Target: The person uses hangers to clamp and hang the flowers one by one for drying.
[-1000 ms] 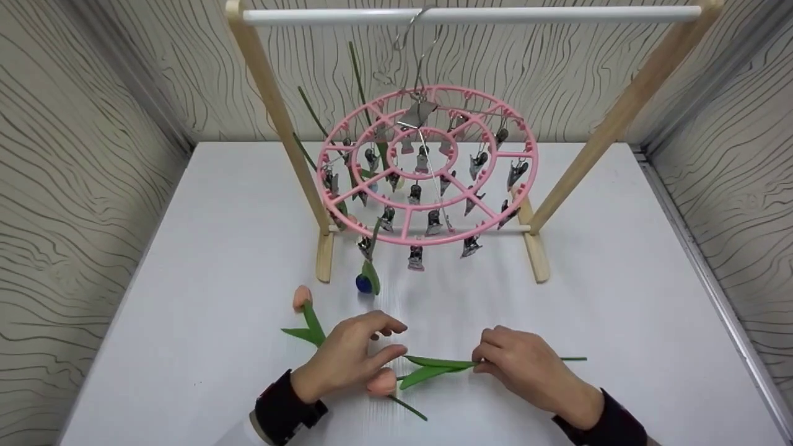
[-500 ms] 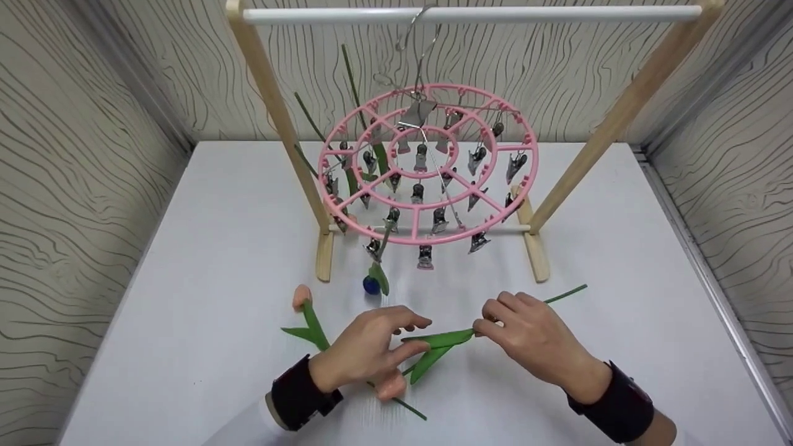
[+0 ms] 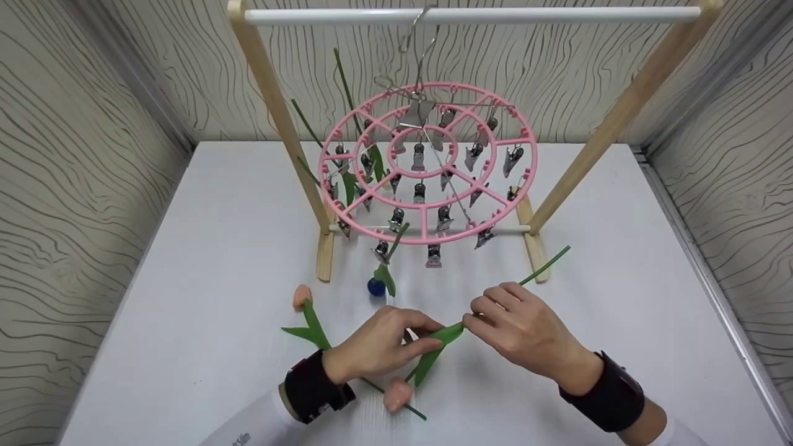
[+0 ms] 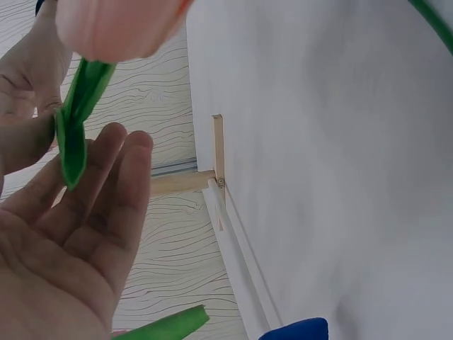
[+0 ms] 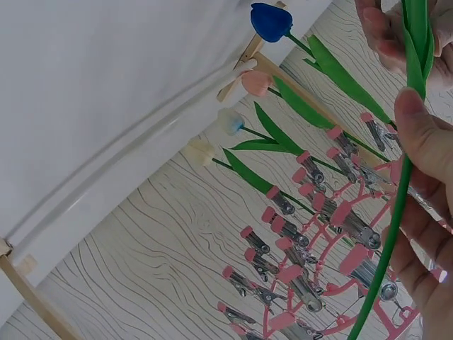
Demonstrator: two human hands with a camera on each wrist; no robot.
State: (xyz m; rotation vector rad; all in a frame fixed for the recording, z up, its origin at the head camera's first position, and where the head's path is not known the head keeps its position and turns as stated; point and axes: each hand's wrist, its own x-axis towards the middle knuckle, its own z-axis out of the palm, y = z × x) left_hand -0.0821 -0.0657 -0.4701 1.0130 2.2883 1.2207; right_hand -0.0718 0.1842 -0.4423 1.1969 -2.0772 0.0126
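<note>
My right hand (image 3: 520, 328) pinches the green stem (image 5: 386, 262) of an artificial tulip, just beyond its leaves, with thumb and fingers. The stem's end slants up toward the rack. The tulip's peach flower head (image 3: 398, 395) hangs down toward me, near the tabletop. My left hand (image 3: 387, 341) has thumb and fingers around a leaf (image 4: 73, 134) of this tulip. A second peach tulip (image 3: 302, 297) lies on the table, its stem passing under my left wrist. Beyond the hands, a blue tulip (image 3: 376, 287) hangs head down from a clip of the pink round clip hanger (image 3: 424, 232).
The hanger hooks onto the white bar (image 3: 495, 15) of a wooden rack (image 3: 595, 133). Several metal clips dangle from its rings. Peach (image 5: 256, 83), pale blue (image 5: 230, 120) and cream (image 5: 200, 151) tulips also hang on its left side. Patterned walls surround the white table (image 3: 186, 260).
My right hand has lifted the tulip's stem end upward and away from me, tilting it. The left hand has moved right onto the leaf. The hanger has turned slightly, bringing the blue tulip right.
</note>
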